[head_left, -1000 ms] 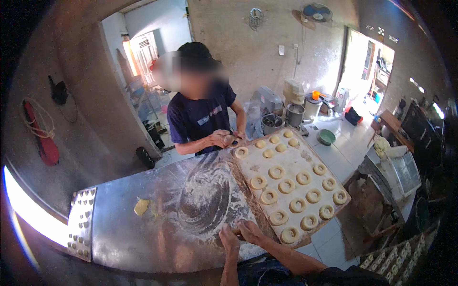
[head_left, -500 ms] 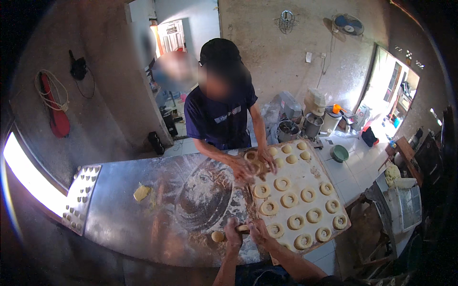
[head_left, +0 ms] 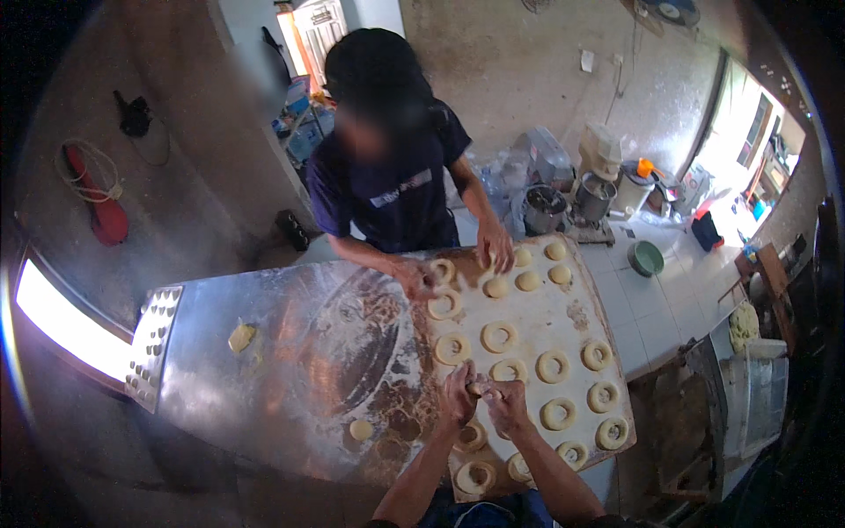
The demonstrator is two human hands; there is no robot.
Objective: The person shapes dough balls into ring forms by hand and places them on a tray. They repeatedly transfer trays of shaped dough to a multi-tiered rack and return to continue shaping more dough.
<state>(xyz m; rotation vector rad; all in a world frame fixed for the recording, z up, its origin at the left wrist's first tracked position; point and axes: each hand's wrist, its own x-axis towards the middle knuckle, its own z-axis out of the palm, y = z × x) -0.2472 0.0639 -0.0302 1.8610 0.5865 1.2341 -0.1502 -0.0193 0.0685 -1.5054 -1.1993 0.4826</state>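
Observation:
Over the near part of a floury board (head_left: 576, 321), my left hand (head_left: 458, 398) and my right hand (head_left: 505, 407) are close together. Both are closed around a small piece of dough (head_left: 480, 388), mostly hidden by my fingers. Rings of dough lie in rows around my hands, among them one ring (head_left: 499, 337) just beyond and another ring (head_left: 558, 414) to the right. A dough ball (head_left: 361, 429) rests on the metal table (head_left: 229, 352) to the left of my left hand.
Across the board stands a co-worker (head_left: 387, 176), one hand (head_left: 495, 245) above dough balls (head_left: 528, 281), the other hand (head_left: 417, 278) beside dough rings. A yellowish lump (head_left: 242, 337) sits on the table. A tray (head_left: 157, 339) with small pieces is far left. A green basin (head_left: 646, 259) stands on the floor.
My hands, with the dough between them, have moved from the table's floury edge to above the board. The whole view has shifted. The co-worker's hands have moved slightly apart.

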